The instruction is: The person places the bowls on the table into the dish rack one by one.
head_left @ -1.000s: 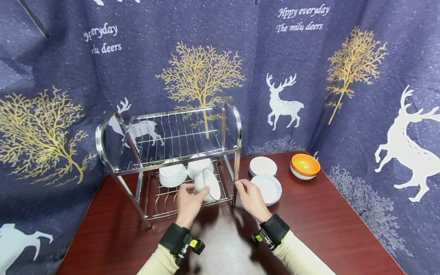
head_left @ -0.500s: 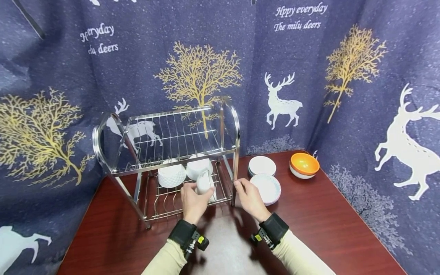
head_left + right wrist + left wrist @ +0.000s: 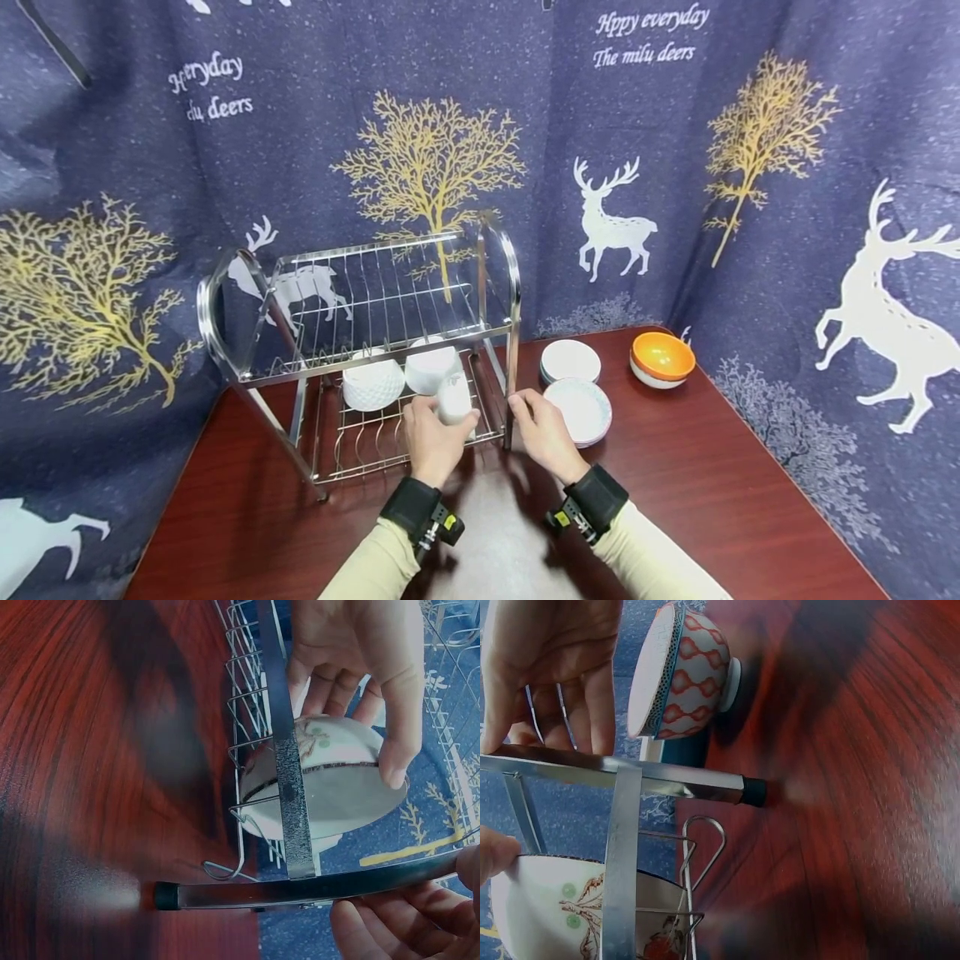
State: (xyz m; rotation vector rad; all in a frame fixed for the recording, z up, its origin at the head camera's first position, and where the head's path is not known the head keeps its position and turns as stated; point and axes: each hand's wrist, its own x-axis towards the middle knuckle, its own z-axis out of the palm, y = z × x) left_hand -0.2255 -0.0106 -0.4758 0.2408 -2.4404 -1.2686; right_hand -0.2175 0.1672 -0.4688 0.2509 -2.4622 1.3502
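My left hand (image 3: 435,442) holds a white bowl (image 3: 453,402) on its side in the lower tier of the metal dish rack (image 3: 513,333), near its right end. The right wrist view shows the bowl's dark-lined rim, with the left thumb at the rim and the fingers behind the bowl (image 3: 349,795). A leaf-and-flower print is visible on the same bowl (image 3: 547,900) in the left wrist view. With fingers and thumb, my right hand (image 3: 547,429) grips the rack's front right leg. Two white bowls, one textured (image 3: 372,387) and one smooth (image 3: 431,370), rest upside down behind the held one.
Right of the rack stand a front bowl stack (image 3: 579,408) and a rear bowl stack (image 3: 571,361). An orange bowl (image 3: 664,357) sits in a white one farther right. The rack's upper tier (image 3: 375,308) overhangs the lower one. A patterned curtain (image 3: 637,117) hangs behind the table.
The left hand has moved slightly right and turned the bowl, so its opening no longer faces the head camera. The right hand keeps its grip on the leg.
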